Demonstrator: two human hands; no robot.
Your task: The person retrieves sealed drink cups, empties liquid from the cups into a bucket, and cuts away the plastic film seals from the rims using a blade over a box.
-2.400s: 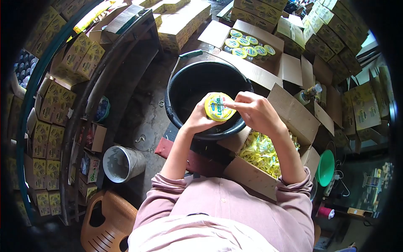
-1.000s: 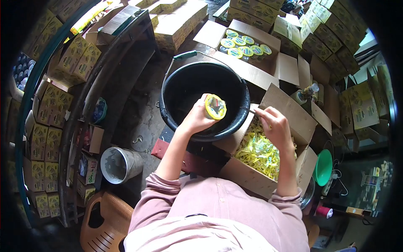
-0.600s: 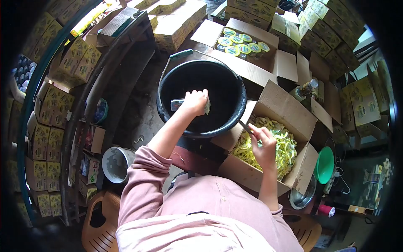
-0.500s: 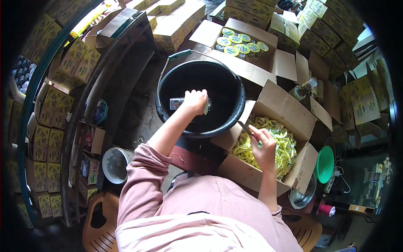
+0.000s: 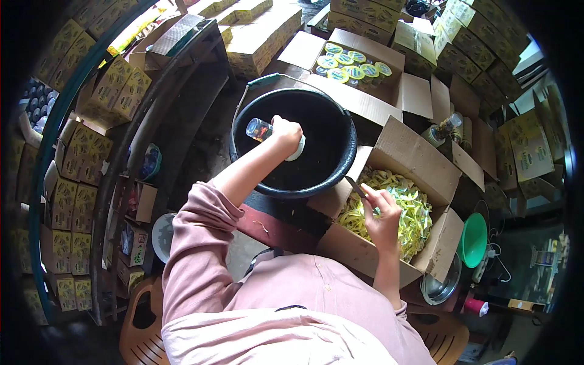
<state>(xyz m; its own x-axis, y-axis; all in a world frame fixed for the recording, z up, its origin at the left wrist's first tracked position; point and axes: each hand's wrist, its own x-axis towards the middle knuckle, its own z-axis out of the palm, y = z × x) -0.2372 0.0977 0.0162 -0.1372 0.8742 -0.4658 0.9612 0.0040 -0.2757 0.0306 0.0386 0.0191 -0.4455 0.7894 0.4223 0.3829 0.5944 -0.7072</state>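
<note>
Left hand [image 5: 287, 135]: fingers wrapped round a clear jar [image 5: 258, 128], tilted well off upright, inside the outline of the black bucket [image 5: 331, 125]. Clear base points up-left, pale other end down-right over the bucket's interior. Some orange-red stuff shows through the wall near the fingers; can't identify it. Likely held there so anything that drops lands in the bucket (my read; nothing visibly falling). Contact with the bucket: can't tell from this angle.

Right hand [image 5: 382, 214]: narrow grip on a thin dark tool [image 5: 355, 186], probably a blade. Tip sticks out up-left, near the bucket rim. Held just off to the side, presumably to leave the left hand room while staying close by.

Yellow strips [image 5: 417, 213] fill the near carton [image 5: 420, 161], right beside the bucket and below the right hand. Flaps are folded outward, which keeps the mouth wide and within reach.

Far carton [image 5: 365, 103] holds yellow-topped containers [image 5: 336, 75], upright, tops showing, so probably easy to pick by the top. Bucket handle [image 5: 264, 81] is swung to the far side, clear of both arms. Dark red surface [image 5: 277, 228] sits between bucket and body.
</note>
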